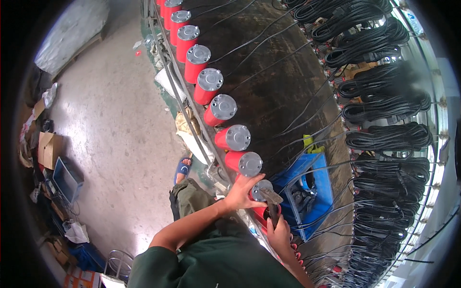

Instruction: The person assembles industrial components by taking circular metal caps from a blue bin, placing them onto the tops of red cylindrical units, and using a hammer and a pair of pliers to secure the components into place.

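Against a red cylinder with a grey metal cap (261, 188), my left hand (239, 194) is closed around the side, thumb and fingers on either side of it. My right hand (278, 231) grips the handle of a hammer (272, 196), whose head is over the edge of that cap; I cannot tell whether it touches. Just beyond stands another capped red cylinder (249, 164), part of a long row along the bench's left edge. Below the hammer, an open red cylinder (260, 214) is partly hidden by my right hand.
A blue bin (322, 185) with dark parts sits right of my hands on the dark bench (269, 62). Black cables cross the bench to coiled cable bundles (389, 137) along the right. A yellow-green cloth (313, 144) lies by the bin. Cardboard boxes (49, 150) stand on the left floor.
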The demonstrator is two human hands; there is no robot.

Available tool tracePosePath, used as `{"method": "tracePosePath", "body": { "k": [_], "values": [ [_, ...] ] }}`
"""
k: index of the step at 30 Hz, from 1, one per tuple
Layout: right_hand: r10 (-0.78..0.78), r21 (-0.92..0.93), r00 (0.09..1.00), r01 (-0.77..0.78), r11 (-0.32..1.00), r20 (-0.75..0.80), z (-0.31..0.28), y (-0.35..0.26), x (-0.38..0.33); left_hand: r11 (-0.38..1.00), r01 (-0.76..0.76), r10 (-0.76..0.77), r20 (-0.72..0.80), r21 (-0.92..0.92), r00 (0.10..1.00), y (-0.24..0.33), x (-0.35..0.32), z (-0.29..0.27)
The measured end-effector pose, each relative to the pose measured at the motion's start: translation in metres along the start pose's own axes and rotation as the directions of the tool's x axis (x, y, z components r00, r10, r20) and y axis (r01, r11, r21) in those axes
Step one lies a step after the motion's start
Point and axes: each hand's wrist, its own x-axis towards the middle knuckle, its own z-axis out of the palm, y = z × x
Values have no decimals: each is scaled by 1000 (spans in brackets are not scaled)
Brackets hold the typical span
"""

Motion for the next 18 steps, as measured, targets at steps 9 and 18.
{"method": "tracePosePath", "body": {
  "k": [9,18],
  "values": [
    [-11,200,998,-2,980,64,-49,-26,-4,987,141,-137,53,-72,989,4,-2,-2],
    [-40,167,997,29,986,62,-28,-15,-8,996,79,-77,40,-40,996,-1,-2,-1]
  ]
}}
